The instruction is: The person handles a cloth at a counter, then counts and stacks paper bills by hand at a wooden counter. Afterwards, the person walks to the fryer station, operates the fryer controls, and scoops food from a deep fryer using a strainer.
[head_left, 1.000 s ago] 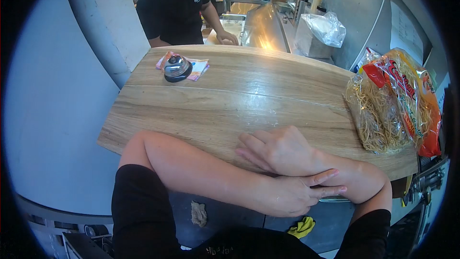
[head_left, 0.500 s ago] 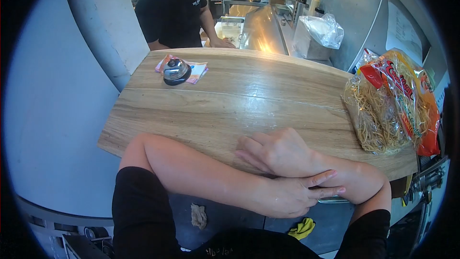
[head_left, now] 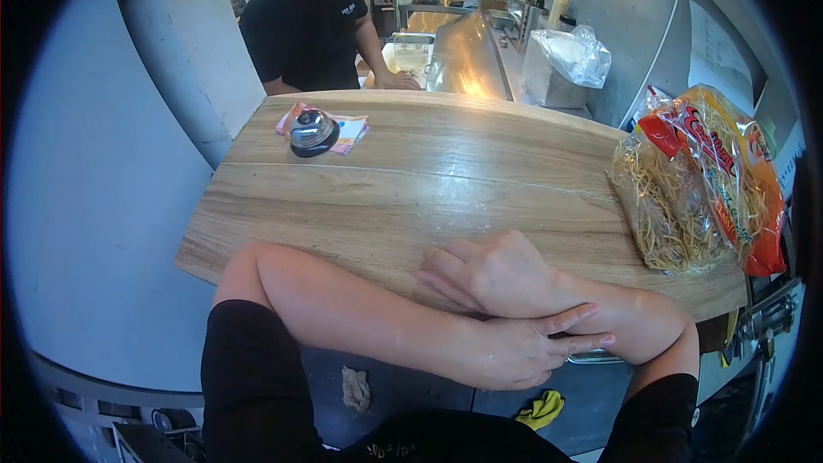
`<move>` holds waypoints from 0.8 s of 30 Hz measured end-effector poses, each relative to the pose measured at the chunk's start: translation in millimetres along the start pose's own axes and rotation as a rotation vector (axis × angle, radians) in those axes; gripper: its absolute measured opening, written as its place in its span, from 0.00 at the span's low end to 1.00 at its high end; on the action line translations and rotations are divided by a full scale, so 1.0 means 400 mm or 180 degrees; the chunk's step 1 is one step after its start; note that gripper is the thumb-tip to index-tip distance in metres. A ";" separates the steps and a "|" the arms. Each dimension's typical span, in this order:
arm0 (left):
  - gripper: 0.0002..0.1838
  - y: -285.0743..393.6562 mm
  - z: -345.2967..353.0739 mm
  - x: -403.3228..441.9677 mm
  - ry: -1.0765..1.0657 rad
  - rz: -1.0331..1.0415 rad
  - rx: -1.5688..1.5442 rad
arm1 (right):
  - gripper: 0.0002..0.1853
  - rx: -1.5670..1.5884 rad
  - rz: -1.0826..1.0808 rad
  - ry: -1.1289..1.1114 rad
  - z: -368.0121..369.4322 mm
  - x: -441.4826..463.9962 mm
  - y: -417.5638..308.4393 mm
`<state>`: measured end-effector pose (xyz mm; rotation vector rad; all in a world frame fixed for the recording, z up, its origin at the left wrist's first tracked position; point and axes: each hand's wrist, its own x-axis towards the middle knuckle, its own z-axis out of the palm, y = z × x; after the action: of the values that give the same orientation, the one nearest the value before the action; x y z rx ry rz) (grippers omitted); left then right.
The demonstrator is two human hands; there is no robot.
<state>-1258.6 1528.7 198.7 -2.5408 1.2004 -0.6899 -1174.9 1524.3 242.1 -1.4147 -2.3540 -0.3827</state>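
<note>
My left hand point(head_left: 519, 353) lies across my right forearm just behind the wrist. Two of its fingers stretch out apart over the skin, and the others bend down beside the arm. Above it, my right hand point(head_left: 495, 274) rests at the near edge of the wooden counter point(head_left: 411, 206), its fingers curled into a loose fist. I see nothing in that fist, though the palm is turned away. Both forearms are crossed in front of my body. Nearest the right arm are clear bags of dried noodles point(head_left: 677, 197) with red and orange printing.
A call bell point(head_left: 314, 132) stands on several banknotes point(head_left: 351, 130) at the far left. Beyond the counter is a person in a black shirt point(head_left: 300, 30), one hand on a work surface. A white plastic bag point(head_left: 570, 60) sits farther back. Below lie a grey rag point(head_left: 356, 388) and a yellow cloth point(head_left: 541, 410).
Both hands keep the same crossed pose. The view has shifted very slightly; the bell, noodle bags and other person stay in place.
</note>
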 end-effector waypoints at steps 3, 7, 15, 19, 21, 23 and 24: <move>0.16 -0.004 0.004 -0.003 0.0046 0.0040 0.0049 | 0.16 -0.0068 0.0037 -0.0055 0.000 -0.002 -0.001; 0.16 -0.006 -0.005 -0.002 0.0015 0.0059 0.0043 | 0.17 -0.0118 0.0049 -0.0051 -0.002 -0.002 -0.002; 0.17 -0.007 0.005 -0.004 0.0029 0.0070 0.0127 | 0.18 -0.0259 0.0078 -0.0050 -0.012 0.001 -0.009; 0.17 -0.006 0.010 -0.003 -0.0045 0.0095 0.0100 | 0.18 -0.0209 0.0086 -0.0113 -0.013 0.002 -0.006; 0.17 -0.005 0.007 -0.003 -0.0027 0.0098 0.0136 | 0.17 -0.0274 0.0098 -0.0159 -0.013 0.002 -0.007; 0.17 -0.005 -0.002 -0.002 -0.0012 0.0097 0.0172 | 0.17 -0.0231 0.0100 -0.0116 -0.005 -0.001 -0.004; 0.20 -0.004 -0.006 -0.001 -0.0223 0.0087 0.0060 | 0.16 -0.0185 0.0102 -0.0073 -0.003 -0.002 -0.002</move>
<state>-1258.9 1530.0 201.5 -2.5064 1.1977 -0.5981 -1175.3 1522.8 242.7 -1.4889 -2.3528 -0.4315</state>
